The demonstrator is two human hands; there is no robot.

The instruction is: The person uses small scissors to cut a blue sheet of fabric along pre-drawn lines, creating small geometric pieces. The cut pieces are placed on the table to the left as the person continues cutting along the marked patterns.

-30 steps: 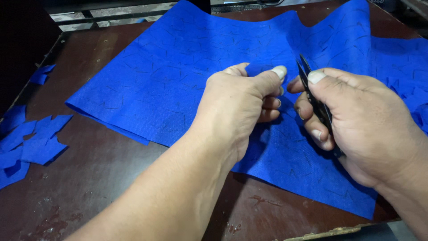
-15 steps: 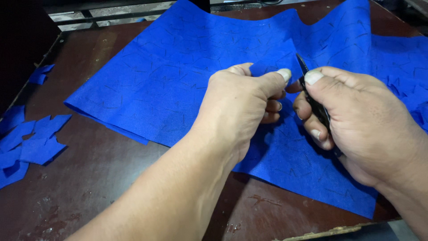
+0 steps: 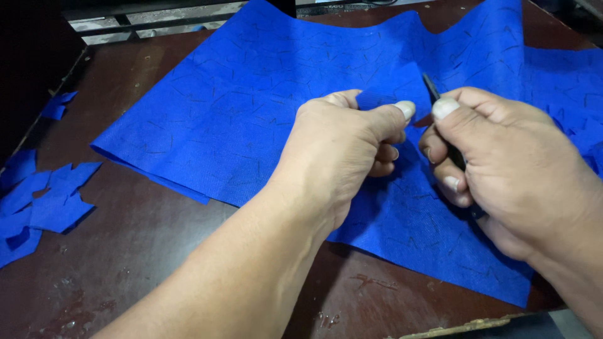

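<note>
A large blue sheet point(image 3: 251, 119), marked with dark outline shapes, lies spread over a dark brown table point(image 3: 138, 251). My left hand point(image 3: 342, 150) pinches a lifted fold of the sheet between thumb and fingers near the middle. My right hand point(image 3: 502, 169) is closed around a thin black cutting tool point(image 3: 440, 113), whose tip pokes up beside the left thumb, right at the pinched fold. Most of the tool is hidden inside the fist.
Several cut blue scraps point(image 3: 44, 201) lie in a pile at the table's left edge, with one more scrap point(image 3: 58, 105) farther back. A metal rail point(image 3: 157, 19) runs behind the table. The table's front edge point(image 3: 465, 326) is close to me.
Both hands have shifted slightly lower and closer together. The fold of blue sheet is raised a little more between my left thumb and fingers.
</note>
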